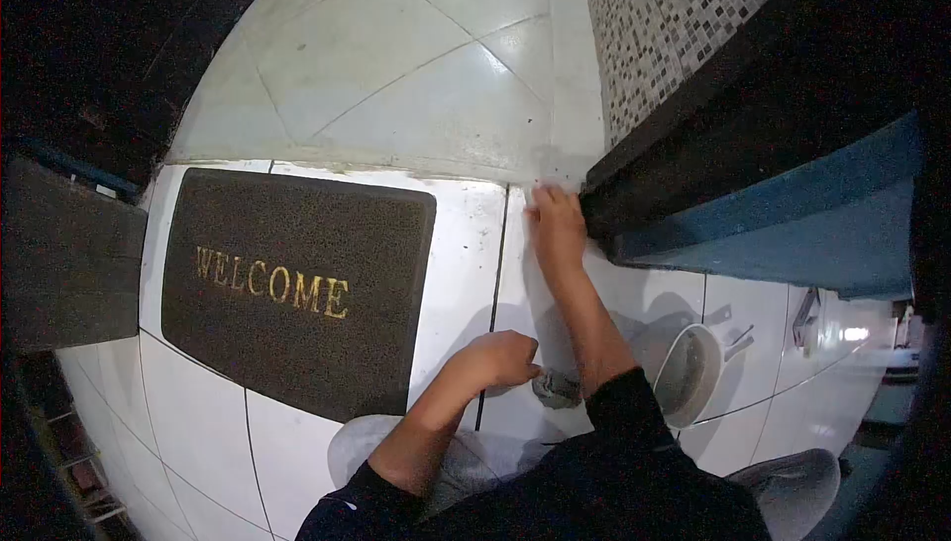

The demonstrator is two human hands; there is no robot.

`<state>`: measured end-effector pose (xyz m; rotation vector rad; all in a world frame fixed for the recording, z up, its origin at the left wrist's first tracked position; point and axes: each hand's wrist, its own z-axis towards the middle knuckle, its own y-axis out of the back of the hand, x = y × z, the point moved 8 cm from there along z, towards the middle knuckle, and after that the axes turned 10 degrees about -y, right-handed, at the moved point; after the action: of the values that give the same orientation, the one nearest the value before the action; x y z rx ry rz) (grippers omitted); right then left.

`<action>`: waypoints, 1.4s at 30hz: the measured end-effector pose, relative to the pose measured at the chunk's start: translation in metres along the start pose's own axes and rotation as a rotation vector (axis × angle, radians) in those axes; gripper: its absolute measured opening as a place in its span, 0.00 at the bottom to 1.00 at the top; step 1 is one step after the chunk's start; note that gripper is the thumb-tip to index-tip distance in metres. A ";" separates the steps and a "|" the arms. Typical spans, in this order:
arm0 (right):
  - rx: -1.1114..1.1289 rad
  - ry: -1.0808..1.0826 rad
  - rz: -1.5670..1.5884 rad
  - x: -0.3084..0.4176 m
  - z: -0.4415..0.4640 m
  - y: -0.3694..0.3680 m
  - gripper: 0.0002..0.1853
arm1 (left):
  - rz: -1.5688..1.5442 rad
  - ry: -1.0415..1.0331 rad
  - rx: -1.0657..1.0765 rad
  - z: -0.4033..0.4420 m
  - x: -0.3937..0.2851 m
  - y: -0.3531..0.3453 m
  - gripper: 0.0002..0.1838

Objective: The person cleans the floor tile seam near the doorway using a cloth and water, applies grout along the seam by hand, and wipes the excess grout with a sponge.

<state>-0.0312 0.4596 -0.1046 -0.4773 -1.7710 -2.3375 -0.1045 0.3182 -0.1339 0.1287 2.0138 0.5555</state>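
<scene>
My right hand (559,226) reaches to the floor beside the dark door frame, at the line where the white tiles meet the grayish tiles. Its fingers are apart, and nothing shows in them. Nearer to me, my left hand (503,359) is closed over the white tiles. A gray crumpled lump (557,389) shows right at its fingertips, partly behind my right forearm. Whether the fingers grip this lump is unclear. To the right of my right arm stands a white round container (690,375) with grayish contents, with thin handle-like pieces (738,341) at its far side.
A dark doormat (297,343) marked WELCOME lies at left. The blue door (783,219) and dark frame (684,164) bound the right, below a mosaic-tiled wall (674,26). A small metallic object (807,321) lies on the right-hand tiles. A dark block-like surface (74,259) stands far left.
</scene>
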 end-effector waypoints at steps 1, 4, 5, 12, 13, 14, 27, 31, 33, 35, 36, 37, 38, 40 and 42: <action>-0.017 0.028 0.018 0.001 -0.012 0.003 0.11 | 0.028 -0.002 0.019 0.002 0.001 0.000 0.19; 0.001 0.038 0.081 0.001 -0.051 0.009 0.11 | 0.025 -0.030 0.024 0.004 0.001 -0.004 0.19; 0.011 0.032 0.082 -0.001 -0.047 0.005 0.11 | 0.015 -0.027 0.031 0.003 0.001 -0.007 0.19; 0.035 -0.001 -0.052 0.003 0.005 -0.001 0.13 | -0.009 0.012 0.029 -0.002 -0.004 0.003 0.21; 0.029 0.010 -0.031 0.001 -0.019 0.001 0.13 | 0.012 -0.001 0.032 0.000 -0.003 0.002 0.21; 0.031 0.024 -0.008 0.001 -0.032 0.001 0.12 | 0.010 -0.002 0.026 0.001 -0.002 0.004 0.21; 0.071 0.058 0.086 0.013 -0.049 -0.001 0.13 | 0.022 -0.016 0.024 0.003 0.001 -0.002 0.21; -0.007 0.088 0.063 0.021 0.002 -0.001 0.08 | -0.012 0.045 0.040 -0.005 -0.004 0.004 0.21; -0.002 0.026 0.043 0.023 0.015 -0.006 0.06 | -0.008 0.047 0.024 -0.006 -0.001 0.004 0.22; -0.051 0.064 0.039 0.019 -0.002 -0.004 0.06 | 0.011 0.011 0.018 -0.002 -0.001 0.001 0.21; -0.023 0.086 0.091 0.019 -0.023 -0.002 0.10 | 0.009 0.009 0.014 -0.002 -0.001 0.002 0.21; 0.010 0.109 0.143 0.021 -0.038 0.000 0.14 | 0.018 -0.002 0.017 -0.002 -0.003 0.003 0.21; 0.033 0.089 0.154 0.020 -0.045 0.000 0.14 | 0.024 -0.010 0.023 -0.002 -0.004 0.002 0.21; 0.036 0.091 0.127 0.025 -0.032 0.001 0.14 | 0.010 0.014 0.048 -0.002 -0.002 -0.001 0.21; 0.006 0.089 0.027 0.028 -0.001 -0.006 0.14 | 0.013 0.028 0.065 -0.002 -0.004 -0.001 0.21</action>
<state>-0.0594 0.4617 -0.1008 -0.3874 -1.7210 -2.2974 -0.1038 0.3155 -0.1301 0.1743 2.0605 0.5028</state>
